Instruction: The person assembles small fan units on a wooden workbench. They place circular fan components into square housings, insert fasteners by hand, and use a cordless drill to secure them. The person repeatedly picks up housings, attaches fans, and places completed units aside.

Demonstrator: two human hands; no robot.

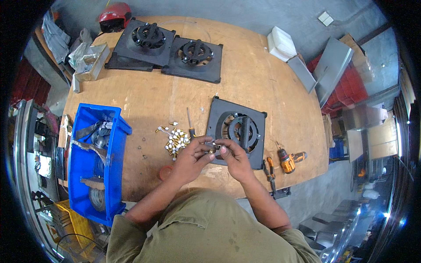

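My left hand and my right hand meet in front of me, fingertips pinched together on a small brass-coloured fitting with a dark part. Fingers cover most of it, so its full shape is hidden. Just beyond the hands lies a square black plate carrying a round burner-like ring with a black bar across it. Left of my hands is a pile of small brass fittings with white ends. A screwdriver rests beside the pile, pointing away from me.
At left stands a blue bin of metal parts. Two similar black plates sit at the far side. An orange cordless drill and orange-handled pliers lie at right. A parts box and red helmet are far left.
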